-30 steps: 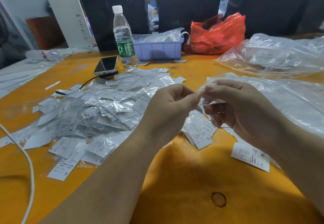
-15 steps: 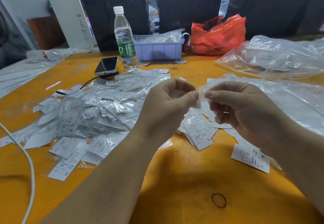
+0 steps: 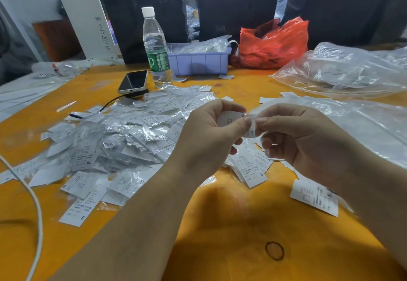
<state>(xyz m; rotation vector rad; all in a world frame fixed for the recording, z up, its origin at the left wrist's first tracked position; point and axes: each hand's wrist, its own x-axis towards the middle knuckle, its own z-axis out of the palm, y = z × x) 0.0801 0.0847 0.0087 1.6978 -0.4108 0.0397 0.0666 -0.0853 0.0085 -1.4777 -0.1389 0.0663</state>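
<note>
Lower centre: a dark rubber band [image 3: 274, 250] lies flat on the orange table [image 3: 220, 225]. A white cable [image 3: 37, 214] curves up the lower left edge. A loose label [image 3: 312, 197] lies at lower right, just beside the right forearm.

Centre of frame: both hands are held above the table, thumb tips almost meeting. The left hand [image 3: 209, 135] has its fingers curled and pinches a white printed label [image 3: 251, 129] between thumb and forefinger. The right hand [image 3: 304, 137] pinches the same label from the other side, its other fingers curled underneath. The label hangs between the two thumbs, clear of the table. Whether it is a single piece or two overlapping pieces cannot be determined.

Beneath the hands, a small stack of labels [image 3: 253, 170] rests on the table. At centre left spreads a large pile of labels [image 3: 123, 135], many in shiny clear sleeves. A flat clear bag [image 3: 363, 126] covers the centre right.

Upper part of frame: a phone [image 3: 133, 81] lies face up beside a water bottle [image 3: 155, 47], which stands upright. A purple tray [image 3: 199, 61] sits just right of the bottle, then a red bag [image 3: 273, 43]. A crumpled clear sack [image 3: 348, 69] occupies the upper right.
</note>
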